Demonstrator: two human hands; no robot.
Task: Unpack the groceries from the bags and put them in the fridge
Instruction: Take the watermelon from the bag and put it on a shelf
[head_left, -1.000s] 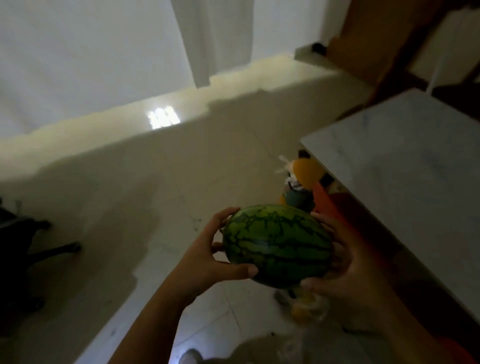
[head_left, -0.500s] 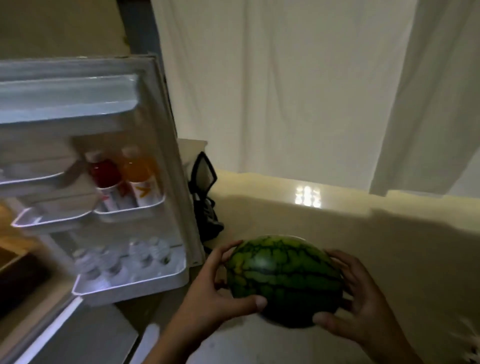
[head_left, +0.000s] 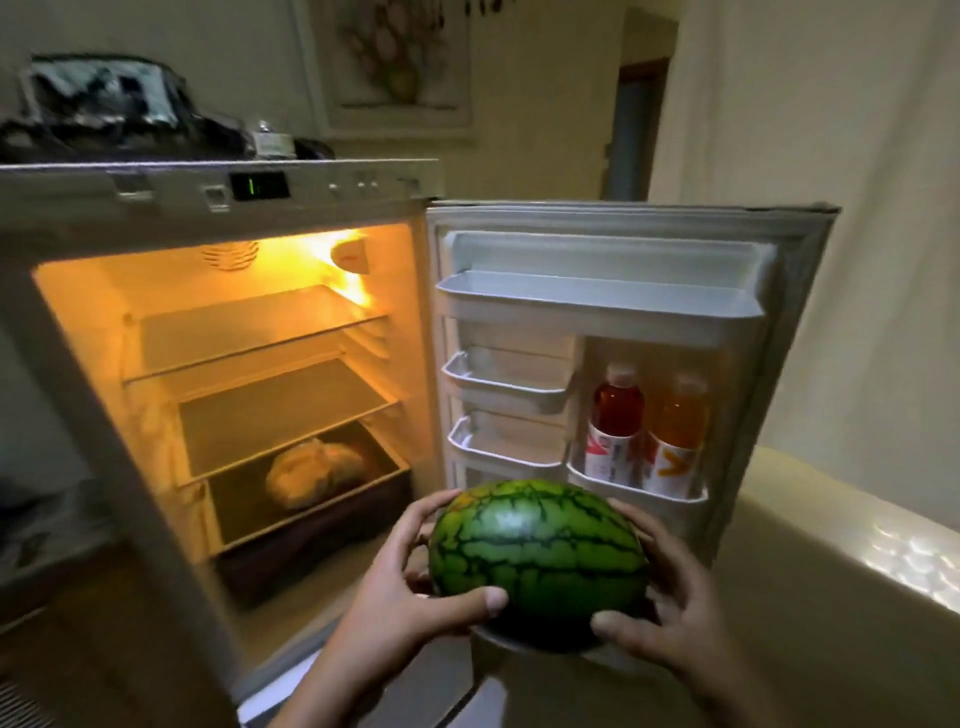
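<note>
Small striped watermelon (head_left: 537, 558) held in the air before the open fridge (head_left: 218, 332), level with its lowest shelf. Left hand (head_left: 410, 597) and right hand (head_left: 670, 608) clasp opposite ends, thumbs curled over the near side. On the bottom shelf lies a pale rounded item (head_left: 314, 478), possibly a wrapped vegetable. Door rack (head_left: 636, 488): red bottle (head_left: 615, 423) beside orange bottle (head_left: 675, 434), both upright.
</note>
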